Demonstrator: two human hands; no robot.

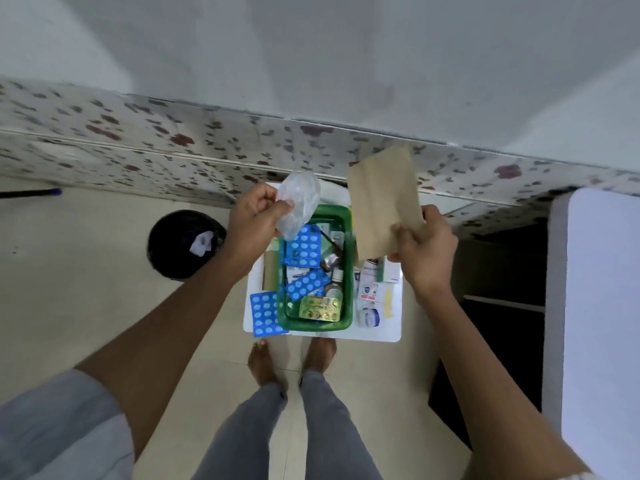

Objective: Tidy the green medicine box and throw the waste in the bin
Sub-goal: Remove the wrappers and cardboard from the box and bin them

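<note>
both hands (254,216) (424,251) raised, fingers (403,237) pinched

Floral-patterned wall tiles (145,147), beige floor (86,289), perhaps a broom handle (31,193)

The medicine box (347,268) at centre frame is green, on a white counter (393,329). Blister packs (303,250) are blue with pale dots. The bin (180,244) at left is black. The paper bag (382,206) is brown; the wall tiles (138,147) across the upper frame carry maroon flowers.

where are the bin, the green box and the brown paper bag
bin (173,268): head view, dark inner wall below the white scrap
green box (313,325): head view, near rim
brown paper bag (382,202): head view, middle of its flat face, above the right hand
</note>
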